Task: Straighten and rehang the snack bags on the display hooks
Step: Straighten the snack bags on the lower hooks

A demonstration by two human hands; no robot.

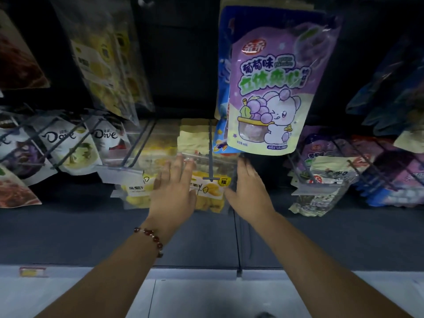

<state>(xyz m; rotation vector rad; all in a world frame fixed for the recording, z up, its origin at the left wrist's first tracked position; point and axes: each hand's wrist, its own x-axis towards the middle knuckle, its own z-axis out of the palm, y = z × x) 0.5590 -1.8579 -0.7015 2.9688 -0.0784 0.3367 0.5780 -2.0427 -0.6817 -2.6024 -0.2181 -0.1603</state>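
Observation:
A clear bag of yellow dried mango [210, 193] hangs on a grey display hook [210, 154] at the centre of the lower row. My left hand [175, 191] lies flat against the bag's left side with fingers straight. My right hand [249, 191] touches its right edge, fingers extended. Behind it on the same hook hang more yellow bags [195, 136]. A purple grape-flavour bag [275, 88] hangs above right, tilted.
Dove chocolate bags [68, 143] hang at lower left. A second yellow fruit bag [135, 193] hangs left of my hands. A pale bag [325, 184] and purple bags [390, 171] hang at right. A dark shelf [114, 237] runs below.

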